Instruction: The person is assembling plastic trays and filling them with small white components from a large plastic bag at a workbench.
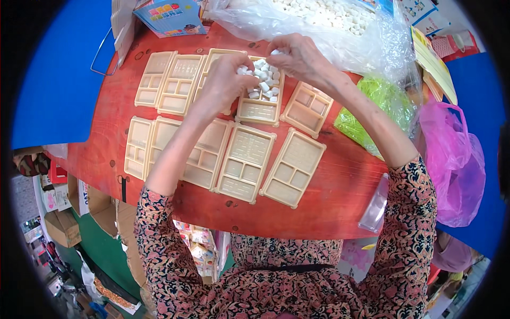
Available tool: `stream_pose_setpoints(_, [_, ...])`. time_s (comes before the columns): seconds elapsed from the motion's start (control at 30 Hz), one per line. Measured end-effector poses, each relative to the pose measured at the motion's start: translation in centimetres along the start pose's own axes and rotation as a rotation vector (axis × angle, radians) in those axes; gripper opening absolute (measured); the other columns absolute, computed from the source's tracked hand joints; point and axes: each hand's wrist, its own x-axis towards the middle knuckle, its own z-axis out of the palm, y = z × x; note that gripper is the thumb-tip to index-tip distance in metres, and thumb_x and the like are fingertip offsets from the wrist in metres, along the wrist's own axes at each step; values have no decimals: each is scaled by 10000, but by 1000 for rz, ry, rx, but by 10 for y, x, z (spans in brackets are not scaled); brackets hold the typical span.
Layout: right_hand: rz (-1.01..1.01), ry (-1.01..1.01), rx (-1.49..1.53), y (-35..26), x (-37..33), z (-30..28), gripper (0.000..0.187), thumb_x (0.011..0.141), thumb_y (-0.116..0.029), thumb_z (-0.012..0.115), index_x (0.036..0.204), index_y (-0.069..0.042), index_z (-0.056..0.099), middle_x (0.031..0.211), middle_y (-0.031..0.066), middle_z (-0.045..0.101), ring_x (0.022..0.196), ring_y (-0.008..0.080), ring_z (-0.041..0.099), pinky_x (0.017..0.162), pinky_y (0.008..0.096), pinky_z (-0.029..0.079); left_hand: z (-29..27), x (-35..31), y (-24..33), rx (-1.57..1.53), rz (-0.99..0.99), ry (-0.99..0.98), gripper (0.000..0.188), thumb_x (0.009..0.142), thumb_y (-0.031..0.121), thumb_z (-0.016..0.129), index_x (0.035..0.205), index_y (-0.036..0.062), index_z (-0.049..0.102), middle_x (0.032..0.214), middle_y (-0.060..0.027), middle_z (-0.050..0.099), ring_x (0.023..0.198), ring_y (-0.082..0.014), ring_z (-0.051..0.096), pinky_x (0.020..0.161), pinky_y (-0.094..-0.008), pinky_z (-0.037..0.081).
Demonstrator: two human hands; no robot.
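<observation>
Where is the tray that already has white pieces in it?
In the head view, the filled tray lies in the far row on the red table, right of centre, under both hands, with the clear bag of white pieces just beyond it.

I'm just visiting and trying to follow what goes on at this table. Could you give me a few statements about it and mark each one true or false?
1. Both hands, the left hand and the right hand, are over a tray with small white pieces in it. True.
2. All the cream trays are full of white pieces. False: the other trays, such as the front tray, show none.
3. The table is reddish-brown. True.
4. The clear bag of white pieces lies at the near edge. False: it lies at the far side.
5. A green bag lies to the person's right. True.
</observation>
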Motion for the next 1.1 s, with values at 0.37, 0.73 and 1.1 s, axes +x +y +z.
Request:
stream_pose_setpoints(0.37, [-88,-59,-331,-6,-26,-17,139,792,-103,560,807,35,574,663,171,574,605,334,545,596,404,448,12,-19,23,255,192,135,210,700,86,645,847,-37,559,662,-157,562,624,-226,572,577,-346,432])
stream_pose_setpoints(0.73, [-117,-65,-645,19,-88,5,36,742,-16,546,740,16,530,714,199,553,710,360,583,611,435,485,49,-55,35,429,347,17,47,748,-4,541,779,-39,533,781,-214,559,735,-375,575,658,-446,456])
stream_pose_setpoints(1.1, [-181,2,-522,17,-104,19,93,779,-42,542,836,29,522,763,189,535,707,353,553,643,438,458,47,-75,32,260,307,60,96,769,39,566,823,-40,552,789,-211,572,715,-363,556,625,-421,442])
